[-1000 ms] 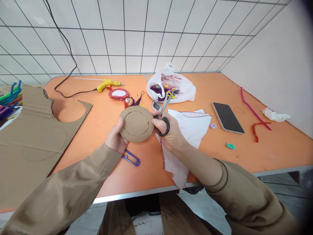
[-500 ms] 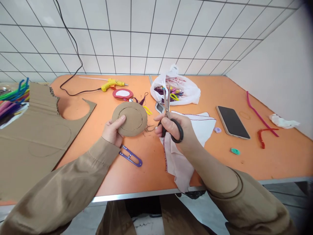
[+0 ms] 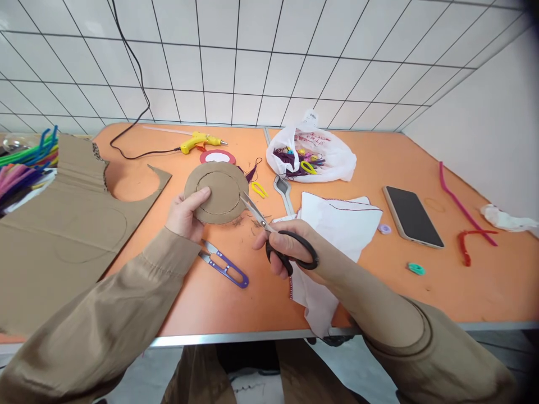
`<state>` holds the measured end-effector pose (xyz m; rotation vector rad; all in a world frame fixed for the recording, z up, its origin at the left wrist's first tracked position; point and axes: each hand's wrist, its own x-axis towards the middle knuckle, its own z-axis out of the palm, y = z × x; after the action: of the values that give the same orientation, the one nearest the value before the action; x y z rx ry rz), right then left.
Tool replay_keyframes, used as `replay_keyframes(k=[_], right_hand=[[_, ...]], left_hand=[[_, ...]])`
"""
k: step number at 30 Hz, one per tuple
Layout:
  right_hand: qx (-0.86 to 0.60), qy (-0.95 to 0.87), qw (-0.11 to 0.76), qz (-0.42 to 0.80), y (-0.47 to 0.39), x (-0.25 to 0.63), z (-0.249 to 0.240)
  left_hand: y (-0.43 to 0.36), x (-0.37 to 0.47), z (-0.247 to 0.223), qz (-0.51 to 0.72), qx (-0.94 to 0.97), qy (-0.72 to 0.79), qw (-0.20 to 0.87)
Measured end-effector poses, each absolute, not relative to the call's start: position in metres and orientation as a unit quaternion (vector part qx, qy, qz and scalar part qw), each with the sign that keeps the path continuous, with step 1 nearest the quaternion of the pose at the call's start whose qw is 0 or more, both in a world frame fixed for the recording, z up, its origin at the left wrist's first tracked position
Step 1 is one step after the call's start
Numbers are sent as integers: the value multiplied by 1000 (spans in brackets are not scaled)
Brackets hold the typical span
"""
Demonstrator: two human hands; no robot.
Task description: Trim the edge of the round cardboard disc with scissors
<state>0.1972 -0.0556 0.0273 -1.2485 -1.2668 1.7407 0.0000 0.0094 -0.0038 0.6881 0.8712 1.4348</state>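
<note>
A round cardboard disc [image 3: 223, 188] with a rough inner ring cut into it is gripped by my left hand [image 3: 187, 213], thumb on top. My right hand [image 3: 295, 247] has its fingers through the black handles of a pair of scissors [image 3: 261, 220]. The scissor blades, slightly parted, point up and left, their tips at the disc's right part near the ring. Below the disc lie purple thread snips [image 3: 225, 264] on the table. White cloth [image 3: 337, 224] with dark red stitching lies under and behind my right hand.
A yellow glue gun [image 3: 202, 141] with a cord lies at the back, near a red ring-shaped piece [image 3: 229, 154]. A white plastic bag [image 3: 337, 160] of craft bits stands behind. Large cut cardboard [image 3: 84, 224] covers the left; a phone [image 3: 412, 216] and pipe cleaners [image 3: 463, 202] lie right.
My right hand has swung the scissors from pointing upright to pointing left, bringing the tips to the disc. The disc has shifted slightly left and up, and the view has moved a little.
</note>
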Motion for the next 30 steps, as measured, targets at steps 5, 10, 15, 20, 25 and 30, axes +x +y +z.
replay_keyframes(k=[5, 10, 15, 20, 25, 30], right_hand=[[-460, -494, 317, 666, -54, 200, 24], [-446, -491, 333, 670, -55, 199, 20], [-460, -485, 324, 669, -54, 196, 17], [-477, -483, 311, 665, -54, 195, 17], [-475, -484, 314, 664, -54, 194, 17], [-488, -483, 309, 657, -53, 192, 17]], left_hand=[[8, 2, -5, 617, 313, 355, 628], [7, 2, -5, 591, 342, 317, 658], [6, 4, -2, 581, 336, 325, 666], [3, 6, -4, 590, 359, 295, 660], [0, 9, -7, 598, 369, 264, 661], [0, 9, -13, 580, 390, 270, 662]])
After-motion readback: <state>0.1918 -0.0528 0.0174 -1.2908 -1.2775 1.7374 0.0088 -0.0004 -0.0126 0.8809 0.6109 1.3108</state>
